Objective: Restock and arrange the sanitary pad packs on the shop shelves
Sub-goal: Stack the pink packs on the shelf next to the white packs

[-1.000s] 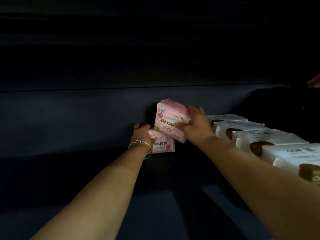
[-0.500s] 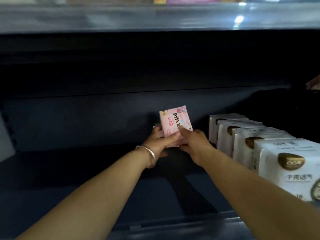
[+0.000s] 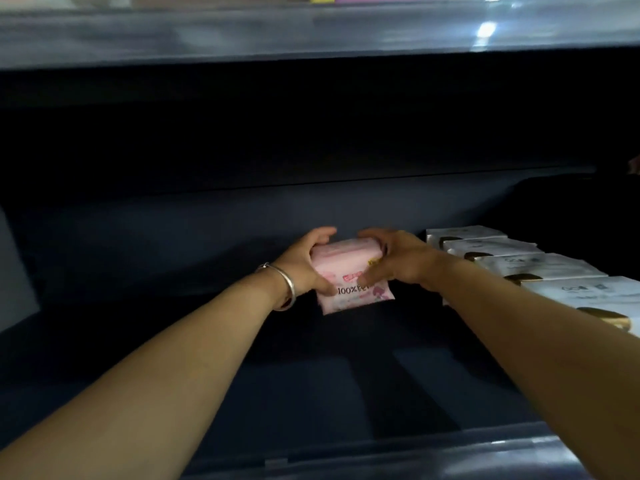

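Half a second ago you held one pink pack upright between your hands; now the pink packs (image 3: 349, 275) lie pressed together at the frame's centre, low on the dark shelf (image 3: 173, 341), so the stack looks nearly placed. Your left hand (image 3: 304, 263) curls round the left edge, your right hand (image 3: 388, 259) round the right, both gripping. White packs (image 3: 519, 265) line the right side.

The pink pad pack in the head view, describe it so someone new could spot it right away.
On the dark lower shelf, look to the back wall, left of the row of white packs. The pink pad pack sits there, gripped by the left hand and right hand. It alone is pink, printed "100%".
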